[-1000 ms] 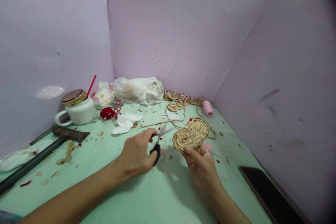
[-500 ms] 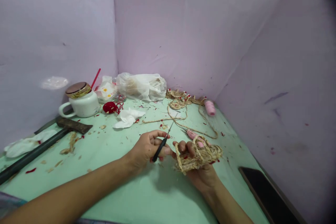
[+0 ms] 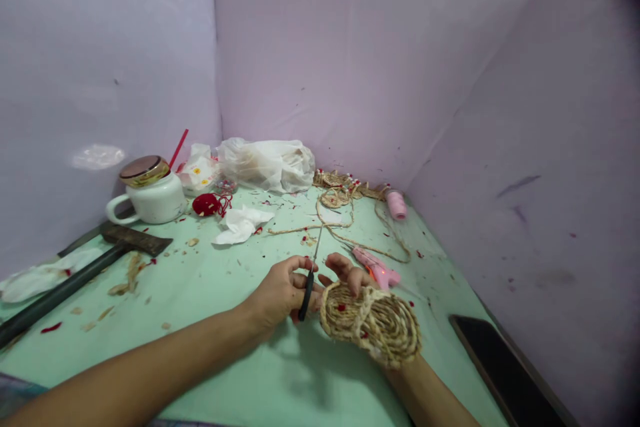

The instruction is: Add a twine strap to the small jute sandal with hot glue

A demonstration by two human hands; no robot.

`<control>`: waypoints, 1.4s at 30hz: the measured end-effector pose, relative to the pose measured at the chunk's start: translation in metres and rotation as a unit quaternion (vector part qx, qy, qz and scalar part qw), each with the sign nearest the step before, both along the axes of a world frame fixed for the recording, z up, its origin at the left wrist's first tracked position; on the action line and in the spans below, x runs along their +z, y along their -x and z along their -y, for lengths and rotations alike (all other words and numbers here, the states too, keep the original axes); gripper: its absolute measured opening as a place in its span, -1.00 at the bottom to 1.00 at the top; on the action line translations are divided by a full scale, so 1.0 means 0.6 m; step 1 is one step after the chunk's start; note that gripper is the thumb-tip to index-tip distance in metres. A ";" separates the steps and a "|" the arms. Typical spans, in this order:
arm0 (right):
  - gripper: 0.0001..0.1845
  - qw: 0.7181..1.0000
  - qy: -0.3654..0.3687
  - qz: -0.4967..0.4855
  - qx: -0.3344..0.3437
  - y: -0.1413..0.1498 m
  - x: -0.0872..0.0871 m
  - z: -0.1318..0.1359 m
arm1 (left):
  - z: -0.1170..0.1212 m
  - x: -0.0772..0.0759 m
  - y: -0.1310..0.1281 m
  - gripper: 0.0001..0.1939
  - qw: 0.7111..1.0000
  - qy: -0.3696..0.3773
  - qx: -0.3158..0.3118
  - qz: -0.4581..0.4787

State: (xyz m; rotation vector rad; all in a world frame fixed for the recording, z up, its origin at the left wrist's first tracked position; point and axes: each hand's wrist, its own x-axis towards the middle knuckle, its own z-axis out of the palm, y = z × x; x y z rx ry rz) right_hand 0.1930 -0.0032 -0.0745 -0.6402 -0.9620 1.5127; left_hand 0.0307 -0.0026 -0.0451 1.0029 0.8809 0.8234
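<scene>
My left hand (image 3: 283, 293) is closed around small scissors (image 3: 308, 293) with black handles, their thin blades pointing away from me. Just to the right, my right hand (image 3: 350, 271) holds a small braided-straw sandal (image 3: 385, 327) from beneath, fingertips curled over its far edge and the palm hidden. The sandal is an oval of coiled straw cord with a braided strap across it and a few red bits stuck on. The scissors and the sandal are close together near my left fingers. Behind the sandal a pink glue gun (image 3: 377, 270) lies on the table, showing an orange glow.
Straw cord (image 3: 370, 247) and woven straw pieces (image 3: 335, 197) lie at the back, near a pink thread spool (image 3: 397, 205). A hammer (image 3: 135, 240), white mug (image 3: 156, 199), red yarn (image 3: 206, 205), tissue (image 3: 243, 223) and plastic bag (image 3: 270, 163) stand left. A phone (image 3: 505, 367) lies right.
My right hand has turned the sandal so its coiled face and strap now show, and it sits slightly lower. The scissors have tilted more upright in my left hand. The glue gun is less covered.
</scene>
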 end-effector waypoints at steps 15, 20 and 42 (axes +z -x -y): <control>-0.47 0.996 0.093 -0.009 0.017 -0.005 0.054 0.028 | -0.016 0.041 0.062 -0.53 0.982 -0.060 0.096 -0.150; -0.49 0.983 0.137 0.098 0.072 0.020 0.034 0.040 | -0.007 0.019 0.107 -0.73 0.926 -0.125 -0.024 -0.354; -0.69 0.772 -0.188 0.603 -0.073 0.035 0.022 0.097 | 0.006 0.000 0.090 -0.77 0.812 -0.375 -0.177 -0.410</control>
